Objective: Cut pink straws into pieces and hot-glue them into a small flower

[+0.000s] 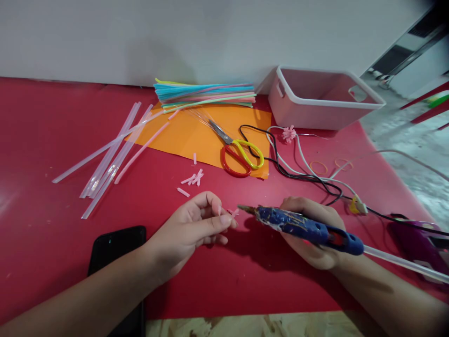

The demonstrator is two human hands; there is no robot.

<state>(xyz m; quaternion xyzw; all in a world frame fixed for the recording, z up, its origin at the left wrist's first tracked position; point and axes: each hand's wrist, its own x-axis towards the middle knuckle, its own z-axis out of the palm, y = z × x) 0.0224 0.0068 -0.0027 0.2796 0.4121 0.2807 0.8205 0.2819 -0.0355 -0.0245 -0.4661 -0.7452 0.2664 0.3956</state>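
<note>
My left hand (199, 222) pinches a small pink cut piece (235, 213) between thumb and forefinger. My right hand (312, 229) is wrapped round a blue glue gun (291, 222), its handle hidden behind the body. The nozzle points left and lies close to the pink piece; whether they touch I cannot tell. A clear glue stick (403, 262) sticks out of the gun's back end. Just beyond my left hand lie several short pink pieces (196, 178) on the red table (196, 290).
Clear glue sticks (112, 159) lie at left, a black phone (117, 248) below them. Scissors (236, 147) rest on orange paper (196, 135) beside a bundle of coloured pipe cleaners (206, 95). A pink basket (322, 100), cables (298, 175), a pink fluffy cluster (289, 134) and rubber bands (318, 167) are at right.
</note>
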